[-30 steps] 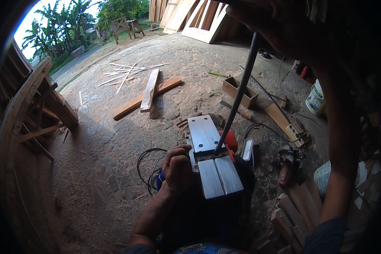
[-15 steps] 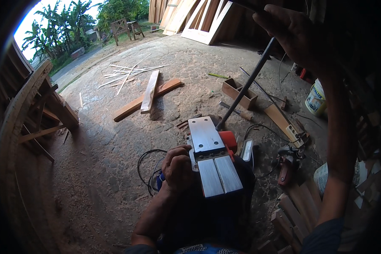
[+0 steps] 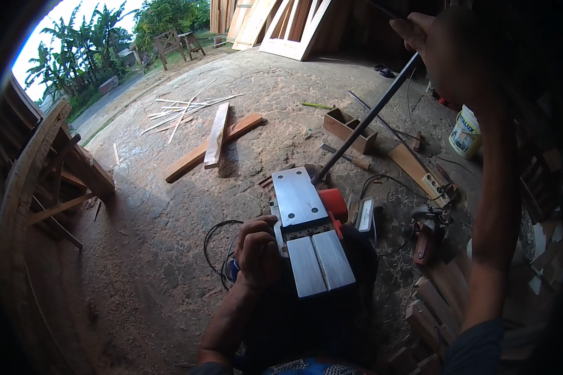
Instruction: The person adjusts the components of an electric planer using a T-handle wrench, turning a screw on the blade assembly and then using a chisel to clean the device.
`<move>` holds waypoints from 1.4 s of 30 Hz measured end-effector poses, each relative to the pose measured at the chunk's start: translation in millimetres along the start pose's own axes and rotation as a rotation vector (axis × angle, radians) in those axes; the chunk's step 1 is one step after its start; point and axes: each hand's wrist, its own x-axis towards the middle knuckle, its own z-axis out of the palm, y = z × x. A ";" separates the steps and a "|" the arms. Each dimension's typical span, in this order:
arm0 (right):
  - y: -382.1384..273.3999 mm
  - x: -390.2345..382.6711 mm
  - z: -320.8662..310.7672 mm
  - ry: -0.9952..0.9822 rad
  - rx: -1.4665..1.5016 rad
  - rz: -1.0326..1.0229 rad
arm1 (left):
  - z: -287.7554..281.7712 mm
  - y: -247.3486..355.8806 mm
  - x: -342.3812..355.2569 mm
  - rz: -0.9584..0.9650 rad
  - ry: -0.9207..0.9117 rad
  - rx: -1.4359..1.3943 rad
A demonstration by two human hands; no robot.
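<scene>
An electric planer (image 3: 299, 199) with a red body part rests upside down in front of me, its metal sole plates and the cutter gap facing up. My left hand (image 3: 258, 253) is closed around the planer's left side. My right hand (image 3: 447, 53), raised at the upper right, grips the upper part of a long dark rod (image 3: 372, 117). The rod slants down to the planer's far right corner, where its lower end is partly hidden; I cannot tell whether they touch.
Two crossed planks (image 3: 216, 140) and thin wood strips (image 3: 184, 109) lie ahead on the floor. Rightward are a wooden box (image 3: 339, 128), a chisel (image 3: 355, 160), a white bucket (image 3: 465, 134), a circular saw (image 3: 425, 240) and stacked wood offcuts (image 3: 441, 306). A wooden bench (image 3: 84, 159) stands left.
My right hand has shifted a little to the right, and the rod leans further that way. The view has moved slightly. My left hand keeps its hold on the planer.
</scene>
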 end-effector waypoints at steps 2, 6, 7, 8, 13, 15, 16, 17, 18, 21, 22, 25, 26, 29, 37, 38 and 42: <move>-2.8 -42.0 25.7 -0.034 0.187 0.278 | -6.4 5.0 -5.4 -0.003 0.001 0.017; 35.6 -186.6 128.4 0.088 0.804 0.915 | -18.0 22.9 2.5 -0.049 -0.162 -0.002; 39.5 -223.2 160.5 0.184 0.882 1.038 | -22.4 26.4 12.6 -0.076 -0.251 -0.005; 42.6 -256.5 189.8 0.276 0.912 1.184 | -26.8 30.8 23.0 -0.106 -0.344 -0.011; 13.0 -379.8 296.1 0.372 1.079 1.471 | -42.6 39.1 60.0 -0.200 -0.676 0.008; 2.6 -433.0 349.8 0.364 1.092 1.515 | -46.1 38.1 67.9 -0.274 -0.726 -0.035; -6.6 -448.4 368.2 0.299 1.092 1.535 | -47.9 35.6 69.8 -0.316 -0.752 -0.058; -14.8 -461.5 381.5 0.224 1.087 1.549 | -49.5 30.4 72.0 -0.395 -0.788 -0.139; -23.4 -465.9 386.2 0.099 1.056 1.526 | -48.7 29.2 71.3 -0.381 -0.779 -0.140; -29.2 -458.2 374.3 -0.291 0.870 1.316 | -46.3 22.4 61.9 -0.355 -0.707 -0.174; -26.1 -446.8 362.0 -0.405 0.775 1.195 | -46.9 17.5 52.3 -0.357 -0.654 -0.203; -10.2 -383.7 285.5 -0.419 0.596 0.877 | -28.5 25.5 24.2 -0.552 -0.297 -0.476; -11.5 -348.2 250.4 -0.361 0.614 0.789 | -22.6 28.8 15.8 -0.653 -0.134 -0.592; -55.6 -234.2 145.7 -0.206 1.008 0.592 | -12.7 35.7 13.4 -0.725 -0.065 -0.760; -114.7 -141.7 94.9 -0.777 0.603 -0.255 | -5.8 42.4 9.6 -0.756 0.087 -0.829; -114.5 -138.3 94.7 -0.800 0.580 -0.280 | -5.9 42.1 7.5 -0.770 0.098 -0.841; -119.8 -131.1 93.6 -0.868 0.536 -0.286 | -3.4 38.2 5.0 -0.699 0.121 -0.814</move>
